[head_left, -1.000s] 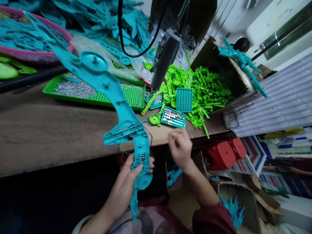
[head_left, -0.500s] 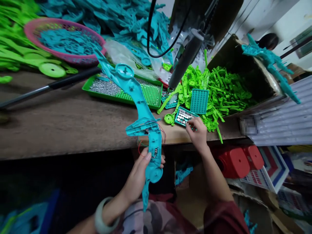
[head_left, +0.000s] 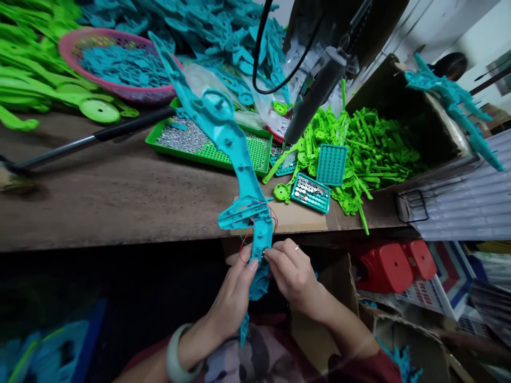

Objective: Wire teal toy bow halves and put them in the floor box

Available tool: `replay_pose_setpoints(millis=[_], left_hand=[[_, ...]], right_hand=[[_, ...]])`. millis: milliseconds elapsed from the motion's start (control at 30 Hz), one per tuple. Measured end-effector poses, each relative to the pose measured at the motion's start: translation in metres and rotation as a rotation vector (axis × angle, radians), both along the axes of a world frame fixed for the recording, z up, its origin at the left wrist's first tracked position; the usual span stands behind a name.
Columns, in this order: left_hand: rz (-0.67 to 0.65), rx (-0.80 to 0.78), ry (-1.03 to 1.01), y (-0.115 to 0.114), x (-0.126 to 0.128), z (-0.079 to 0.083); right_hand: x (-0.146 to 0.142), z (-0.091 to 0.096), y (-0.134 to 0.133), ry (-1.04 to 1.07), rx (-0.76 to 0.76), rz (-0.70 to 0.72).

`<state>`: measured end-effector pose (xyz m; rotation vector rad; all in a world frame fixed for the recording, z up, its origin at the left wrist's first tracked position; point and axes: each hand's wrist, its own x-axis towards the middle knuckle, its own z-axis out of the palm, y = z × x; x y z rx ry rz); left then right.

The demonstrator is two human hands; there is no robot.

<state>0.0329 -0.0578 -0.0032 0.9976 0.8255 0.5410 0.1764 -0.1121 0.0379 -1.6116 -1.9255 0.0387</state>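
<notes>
My left hand is wrapped round the lower part of a long, curved teal plastic shell, which looks like half of a toy bow. Its hollow, ribbed inside faces me, and thin red wires loop out near its middle. The fingertips of my right hand are pinched together at a small compartment in the shell, just beside my left thumb. Between them is a small shiny piece, mostly hidden, apparently a button cell. On the bench, a small teal tray holds rows of silver button cells.
An electric screwdriver hangs over the bench. Behind the shell lies a green tray of small metal parts, with a pink basket of teal pieces farther left. Lime-green parts spill from a cardboard box at right. Red stools stand below.
My right hand has left the tray of button cells and come down and left to the shell's compartment. My left hand still holds the shell. The whole view has shifted slightly.
</notes>
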Motion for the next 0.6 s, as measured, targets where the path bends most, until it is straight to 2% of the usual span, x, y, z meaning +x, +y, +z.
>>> replay_pose_setpoints(millis=[100,233,300,367,433,533,600], left_hand=[[-0.074,0.035,-0.014,-0.003,-0.002,0.000],[-0.157,0.005,-0.022,-0.005,-0.004,-0.002],[-0.176,0.039,-0.011,-0.004,0.000,0.000],[-0.217,0.146,0.026,-0.005,0.010,0.005],[-0.319,0.290,0.064,-0.012,0.027,0.014],[-0.585,0.436,0.037,-0.036,0.056,0.025],[-0.734,0.477,-0.018,-0.054,0.069,0.025]], right_hand=[[0.001,0.004,-0.002,0.285,-0.152,-0.047],[0.009,-0.004,-0.001,0.935,-0.432,-0.186],[0.010,-0.007,-0.004,1.086,-0.450,-0.236],[0.008,-0.006,-0.012,1.081,-0.355,-0.291],[0.005,-0.005,-0.026,1.024,-0.201,-0.395],[0.013,-0.015,-0.062,0.959,0.065,-0.718],[0.028,-0.032,-0.103,0.920,0.229,-0.981]])
